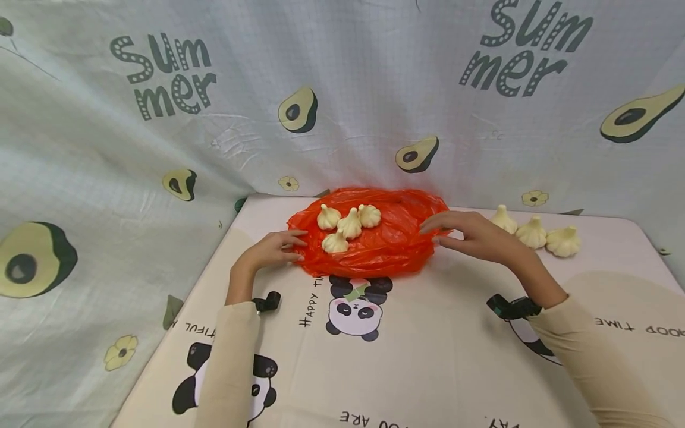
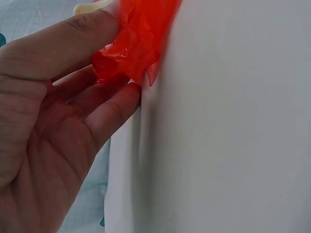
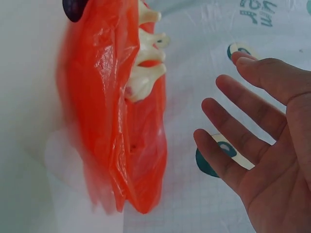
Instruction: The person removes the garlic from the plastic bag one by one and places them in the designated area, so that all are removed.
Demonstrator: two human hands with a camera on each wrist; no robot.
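A crinkled red plastic bag (image 1: 396, 229) lies spread open on the table, with several pale garlic bulbs (image 1: 349, 224) grouped in its left half. My left hand (image 1: 272, 248) is at the bag's left edge. In the left wrist view, its thumb and fingers (image 2: 114, 109) hold the edge of the red plastic between them. Beyond the bag's right end, my right hand (image 1: 473, 235) hovers with fingers extended and spread. The right wrist view shows those fingers (image 3: 243, 109) apart from the bag (image 3: 104, 97), with nothing in the palm.
Three more garlic bulbs (image 1: 531, 233) sit in a row at the back right, behind the right hand. A pale tablecloth (image 1: 428, 356) with panda prints covers the table. Hanging fabric (image 1: 353, 71) with avocado prints stands along the back and left sides.
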